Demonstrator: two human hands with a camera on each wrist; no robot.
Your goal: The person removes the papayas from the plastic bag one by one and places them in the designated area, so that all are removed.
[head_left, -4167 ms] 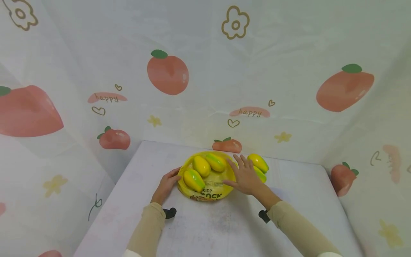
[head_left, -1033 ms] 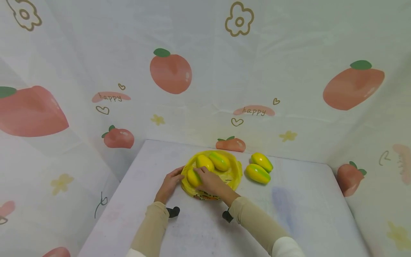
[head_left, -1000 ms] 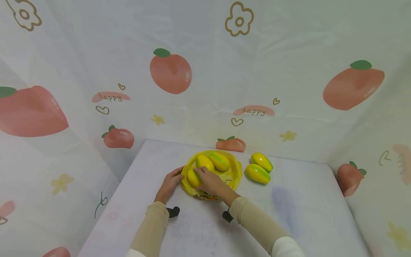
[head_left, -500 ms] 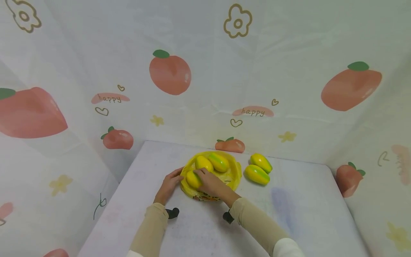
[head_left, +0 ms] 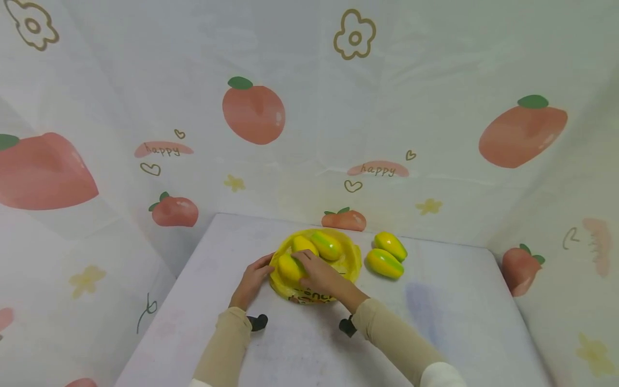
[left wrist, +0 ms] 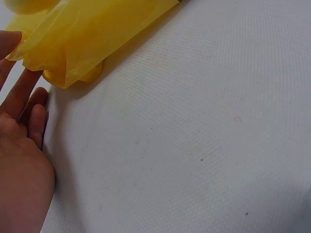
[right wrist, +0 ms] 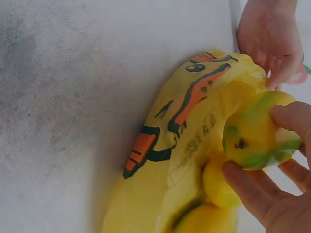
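Printed sheeting (head_left: 309,70) backs a table (head_left: 300,355) where, at lower centre, the right hand (head_left: 320,274) pinches one fruit (head_left: 290,269) over a bag (head_left: 357,260) holding two fruits (head_left: 328,245), the left hand (head_left: 251,282) pinches the bag's rim, and loose fruits (head_left: 384,264) lie right.

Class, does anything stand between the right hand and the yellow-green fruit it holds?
Nothing visible does. In the right wrist view, the right hand grips the fruit directly; the yellow bag shows behind the fruit, not between it and the hand.
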